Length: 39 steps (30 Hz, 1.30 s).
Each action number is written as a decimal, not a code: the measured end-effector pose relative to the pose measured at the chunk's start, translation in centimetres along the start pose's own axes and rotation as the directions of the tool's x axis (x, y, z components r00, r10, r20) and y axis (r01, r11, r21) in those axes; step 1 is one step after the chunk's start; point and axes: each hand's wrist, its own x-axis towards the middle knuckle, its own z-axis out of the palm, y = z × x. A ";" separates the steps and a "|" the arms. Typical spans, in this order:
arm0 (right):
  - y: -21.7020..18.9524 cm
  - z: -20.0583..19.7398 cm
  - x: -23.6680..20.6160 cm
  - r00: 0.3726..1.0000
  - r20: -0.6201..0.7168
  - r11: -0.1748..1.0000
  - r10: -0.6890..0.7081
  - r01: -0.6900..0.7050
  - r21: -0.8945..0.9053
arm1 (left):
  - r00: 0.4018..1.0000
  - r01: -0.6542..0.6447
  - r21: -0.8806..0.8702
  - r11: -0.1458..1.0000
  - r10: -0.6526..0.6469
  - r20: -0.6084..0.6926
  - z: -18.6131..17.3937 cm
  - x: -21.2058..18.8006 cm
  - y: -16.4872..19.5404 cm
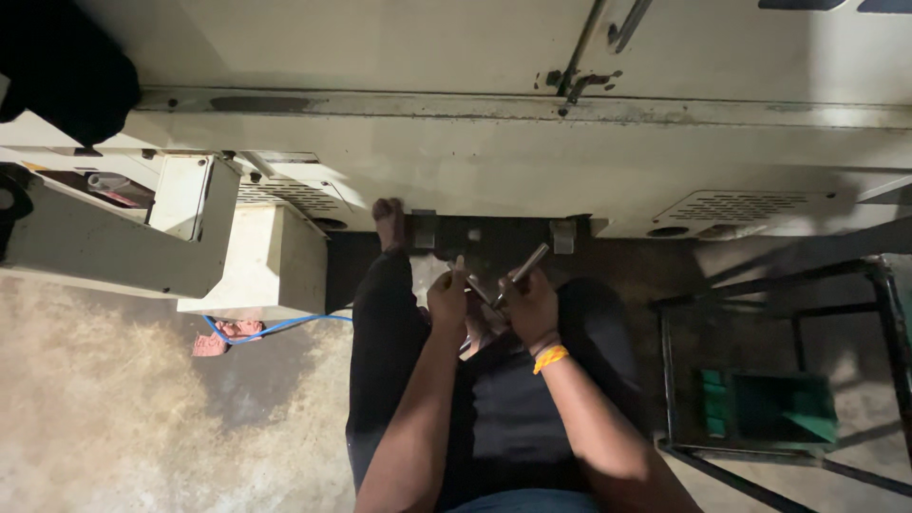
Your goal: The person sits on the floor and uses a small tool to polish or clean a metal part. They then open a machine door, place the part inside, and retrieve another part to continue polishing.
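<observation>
Your fingers (521,285) on the right hand (532,306) pinch a slim, shiny metal rod (528,266) that angles up and away from you, while your left hand (446,302) closes around a second short metal piece (475,285) just beside it; how tightly that hand is closed, you cannot tell in this dim light. Both hands meet above your lap, near the cream-coloured sheet-metal machine cabinet (494,161). A loose pinch could let the rod slip down to the stained concrete floor (142,418), close to your bare foot (388,220). Poor light adds to that risk.
</observation>
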 end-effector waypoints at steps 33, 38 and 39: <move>-2.9 0.6 -1.2 0.999 -0.014 0.991 -0.052 0.053 0.121 | 0.993 0.079 -0.186 0.979 -0.093 -0.068 -1.1 -4.6 0.7; -4.4 1.2 -3.1 0.978 -0.028 0.970 -0.208 0.210 0.127 | 0.962 -0.232 0.089 0.969 0.242 -0.126 -2.1 -5.6 0.4; -4.4 1.2 -3.4 0.982 -0.032 0.972 -0.185 0.188 0.144 | 0.975 -0.191 0.035 0.981 0.193 -0.113 -2.1 -5.8 0.4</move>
